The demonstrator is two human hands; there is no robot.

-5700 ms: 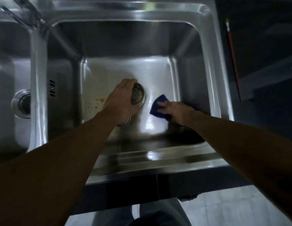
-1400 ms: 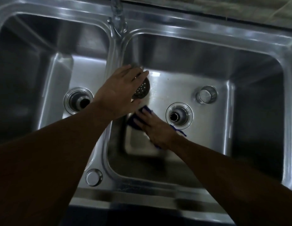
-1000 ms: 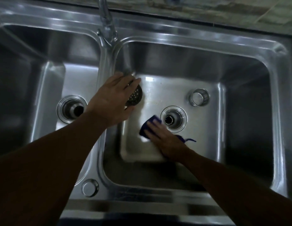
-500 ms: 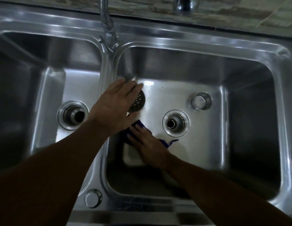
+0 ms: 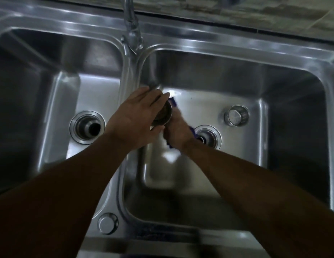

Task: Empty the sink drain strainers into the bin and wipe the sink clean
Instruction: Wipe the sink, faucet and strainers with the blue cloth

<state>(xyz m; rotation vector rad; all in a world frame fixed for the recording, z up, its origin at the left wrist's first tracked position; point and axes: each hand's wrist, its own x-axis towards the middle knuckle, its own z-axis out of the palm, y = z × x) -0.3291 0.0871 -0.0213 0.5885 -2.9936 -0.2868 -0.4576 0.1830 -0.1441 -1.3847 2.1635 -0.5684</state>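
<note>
1. A double-bowl steel sink (image 5: 237, 43) is seen from above; the light is dim and the frame is slightly blurred.
2. The left hand (image 5: 136, 118) is held over the divider between the two bowls. A round drain strainer (image 5: 163, 116) is gripped in it, fingers curled over the top edge and thumb under the lower edge. The strainer is raised clear of the bowl floor and tilted on its side.
3. The right hand (image 5: 178, 130) is pressed flat on the floor of the right bowl, just beside and partly under the left hand. A blue cloth (image 5: 172, 101) is pinned beneath it; blue edges show beyond the fingertips and by the wrist. Finger spacing cannot be told, as the hand is motion-blurred.
4. The right drain opening (image 5: 209, 136) is uncovered, touching the edge of the cloth by the wrist.
5. A second strainer basket (image 5: 236, 116) is lying on the right bowl floor, beyond and to the right of that drain.
6. The left drain opening (image 5: 87, 127) is also uncovered, in the left bowl.
7. A tap (image 5: 131, 34) is mounted at the back of the divider.
8. A round capped hole (image 5: 107, 223) is noted on the near rim.
</note>
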